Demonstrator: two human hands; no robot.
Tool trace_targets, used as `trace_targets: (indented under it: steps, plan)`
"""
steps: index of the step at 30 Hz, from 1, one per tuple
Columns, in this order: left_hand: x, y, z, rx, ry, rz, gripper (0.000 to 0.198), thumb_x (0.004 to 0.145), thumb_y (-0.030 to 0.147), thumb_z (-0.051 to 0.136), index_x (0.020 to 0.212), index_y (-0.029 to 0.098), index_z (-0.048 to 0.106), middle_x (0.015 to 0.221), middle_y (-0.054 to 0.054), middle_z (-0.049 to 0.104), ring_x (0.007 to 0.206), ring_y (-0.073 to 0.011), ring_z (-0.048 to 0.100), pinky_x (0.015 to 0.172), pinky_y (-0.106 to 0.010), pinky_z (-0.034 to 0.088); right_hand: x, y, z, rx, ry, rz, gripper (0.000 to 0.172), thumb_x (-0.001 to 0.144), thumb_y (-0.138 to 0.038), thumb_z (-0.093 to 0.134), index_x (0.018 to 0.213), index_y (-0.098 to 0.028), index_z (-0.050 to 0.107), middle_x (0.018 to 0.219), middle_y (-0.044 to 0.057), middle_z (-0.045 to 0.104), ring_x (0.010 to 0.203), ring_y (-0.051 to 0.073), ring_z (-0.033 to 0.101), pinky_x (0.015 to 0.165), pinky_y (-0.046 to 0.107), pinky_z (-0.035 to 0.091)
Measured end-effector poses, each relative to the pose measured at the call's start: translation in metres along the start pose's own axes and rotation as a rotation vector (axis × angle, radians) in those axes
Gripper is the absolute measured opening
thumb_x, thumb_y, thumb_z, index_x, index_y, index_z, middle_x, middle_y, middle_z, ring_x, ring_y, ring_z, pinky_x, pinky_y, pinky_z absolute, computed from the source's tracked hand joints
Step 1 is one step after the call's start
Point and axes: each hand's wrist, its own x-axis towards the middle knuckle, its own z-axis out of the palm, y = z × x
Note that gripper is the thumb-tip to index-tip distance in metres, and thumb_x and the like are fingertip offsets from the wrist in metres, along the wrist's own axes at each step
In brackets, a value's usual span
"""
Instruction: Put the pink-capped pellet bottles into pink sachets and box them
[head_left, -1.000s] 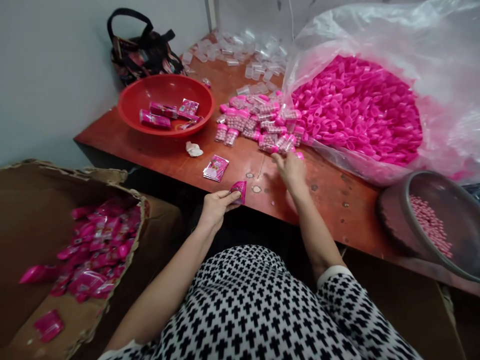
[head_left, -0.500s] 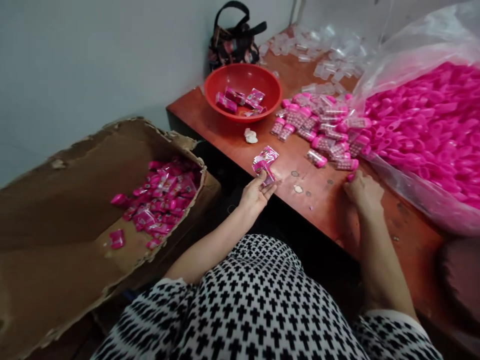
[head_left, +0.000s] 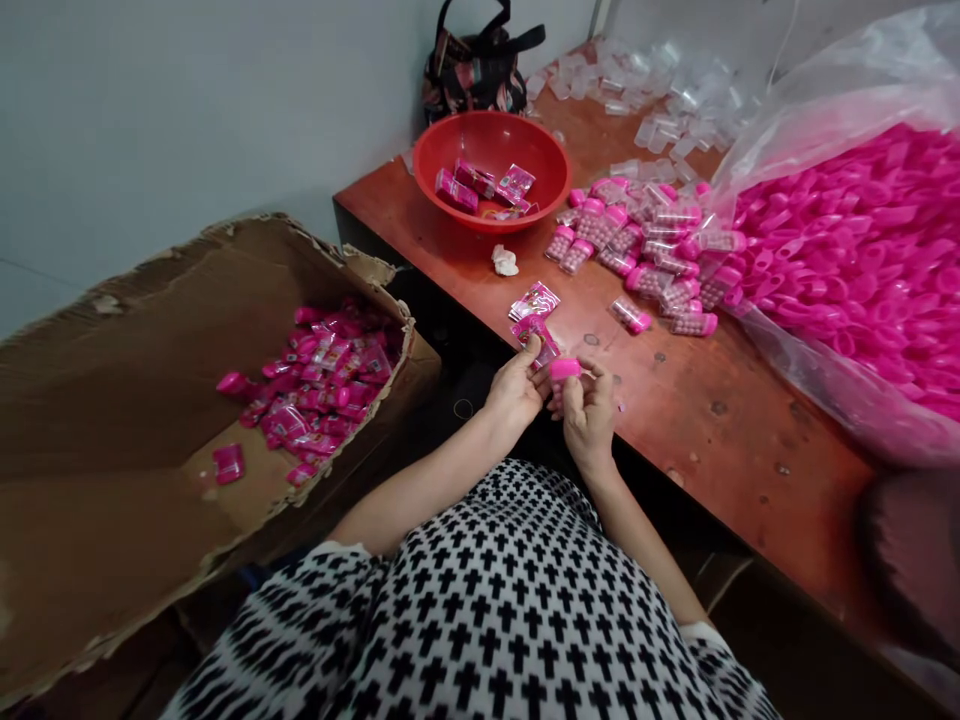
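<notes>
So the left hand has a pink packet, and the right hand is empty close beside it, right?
Not quite: the right hand isn't empty. The head view shows it holding a pink-capped bottle, close beside the left hand, which does have a pink packet.

I can read no lettering; print on the pink packet (head_left: 537, 328) in my left hand (head_left: 516, 388) is too small.
</notes>
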Motion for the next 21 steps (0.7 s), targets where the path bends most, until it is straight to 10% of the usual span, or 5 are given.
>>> trace_targets:
  steps: [9,21]
  plan:
    - [0.002,-0.003,0.001,-0.019,0.015,0.006,0.02,0.073,0.029,0.071,0.073,0.013,0.059,0.068,-0.002,0.066,0.058,-0.0105,0.063,0.064,-0.023,0.051,0.007,0.006,-0.001,-0.196,0.049,-0.087,0.033,0.087,-0.038,0.049,0.115,-0.023,0.044,0.093,0.006,0.062,0.078,0.016,0.062,0.06,0.028,0.052]
    - [0.003,-0.002,0.001,-0.019,-0.009,0.019,0.017,0.074,0.028,0.071,0.077,0.014,0.061,0.072,-0.002,0.067,0.065,-0.0119,0.065,0.075,-0.028,0.052,0.012,0.009,-0.008,-0.176,0.081,-0.148,0.028,0.086,-0.035,0.05,0.111,-0.024,0.045,0.082,0.001,0.06,0.062,0.013,0.058,0.053,0.025,0.048]
